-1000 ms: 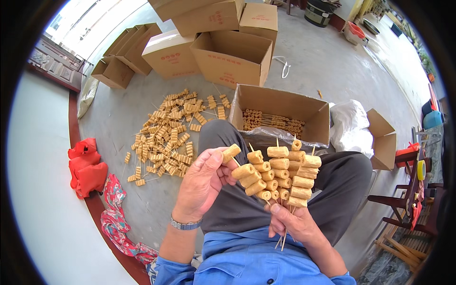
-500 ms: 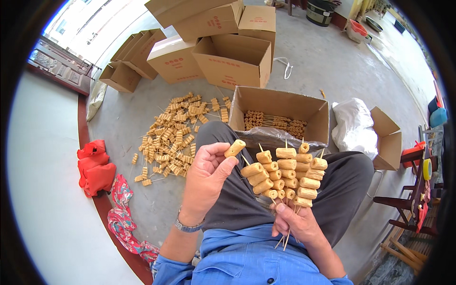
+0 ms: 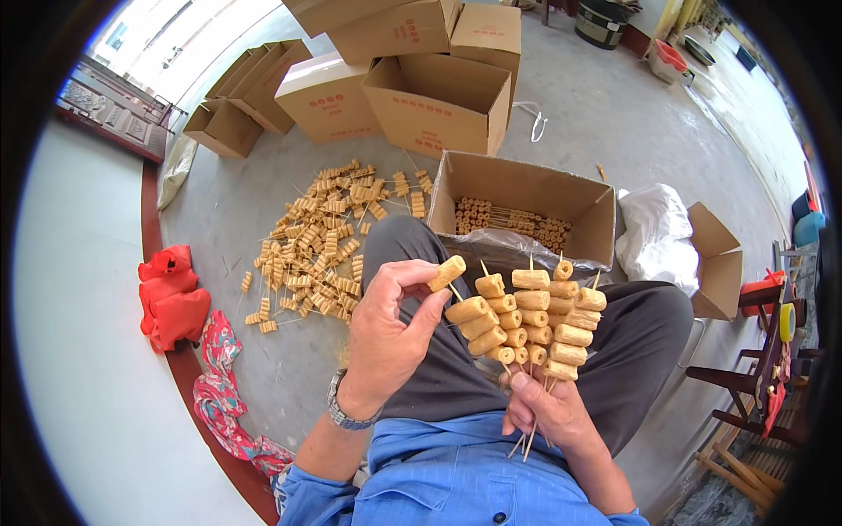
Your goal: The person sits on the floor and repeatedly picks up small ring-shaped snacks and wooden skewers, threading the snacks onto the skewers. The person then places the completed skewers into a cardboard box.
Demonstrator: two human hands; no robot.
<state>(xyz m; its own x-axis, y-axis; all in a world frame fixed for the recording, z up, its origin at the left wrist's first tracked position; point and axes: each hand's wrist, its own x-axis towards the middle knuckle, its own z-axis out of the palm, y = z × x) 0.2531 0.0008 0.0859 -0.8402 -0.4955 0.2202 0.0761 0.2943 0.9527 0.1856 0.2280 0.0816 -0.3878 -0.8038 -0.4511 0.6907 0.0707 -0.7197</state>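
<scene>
Over my dark grey fabric trousers (image 3: pixel 645 351), the fanned bunch of golden-tan, skewered food rolls (image 3: pixel 531 317) should feel light but top-heavy, best gripped low, where my right hand's (image 3: pixel 542 405) fingers are clamped on the pale, thin wooden sticks (image 3: pixel 528 440). Its rolls are short, wrinkled cylinders, some showing hollow ends. My left hand's (image 3: pixel 395 317) fingers are closed on a single golden-tan, wrinkled roll (image 3: pixel 448 273) beside the leftmost skewer's tip; I can't tell whether it's pierced. It's probably dry, springy and easily torn, so holding its sides gently suits it.
</scene>
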